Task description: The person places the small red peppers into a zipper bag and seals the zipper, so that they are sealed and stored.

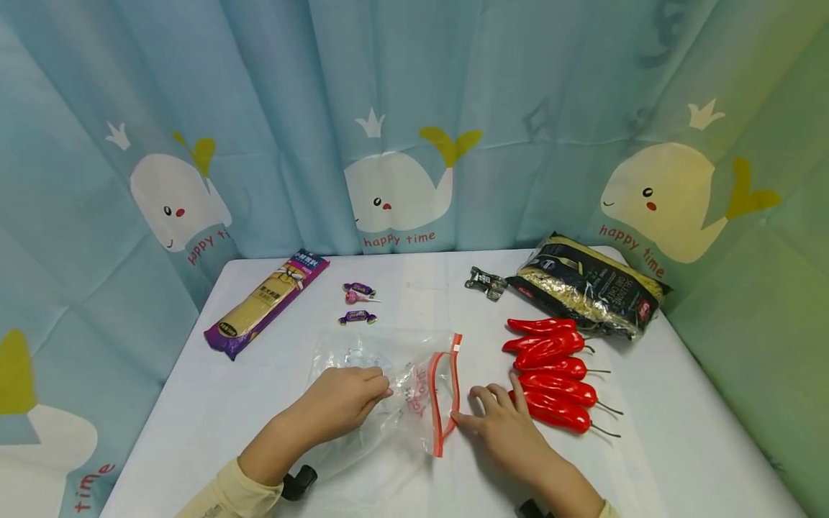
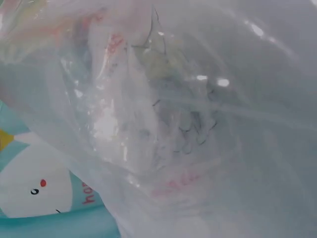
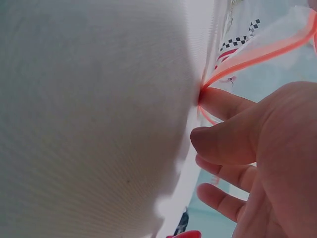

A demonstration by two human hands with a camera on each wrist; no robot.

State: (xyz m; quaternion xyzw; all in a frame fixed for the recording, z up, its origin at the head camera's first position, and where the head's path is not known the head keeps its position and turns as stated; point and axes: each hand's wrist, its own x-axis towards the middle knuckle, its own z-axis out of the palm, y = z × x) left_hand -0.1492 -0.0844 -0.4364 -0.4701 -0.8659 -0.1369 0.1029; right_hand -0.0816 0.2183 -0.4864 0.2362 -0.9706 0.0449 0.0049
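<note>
A clear plastic zip bag (image 1: 414,352) with a red-edged mouth lies on the table, its mouth parted and facing right. My left hand (image 1: 346,399) is over the bag's middle, fingers curled, pinching the wrinkled upper film. Bag film (image 2: 198,148) fills most of the left wrist view, and no hand shows there. My right hand (image 1: 508,432) is beside the mouth with its fingers spread. One fingertip touches the red zip edge (image 3: 262,57) in the right wrist view, while the thumb is apart from it. Close to its other fingers lie several red chili peppers (image 1: 557,388).
A purple-ended noodle packet (image 1: 265,306) lies back left. Near the back middle are two purple wrapped candies (image 1: 358,316) and a pink lollipop (image 1: 352,297). A black-wrapped candy (image 1: 486,283) sits beside a black-and-yellow packet (image 1: 583,284). Printed curtains (image 1: 278,144) surround the table (image 1: 214,403).
</note>
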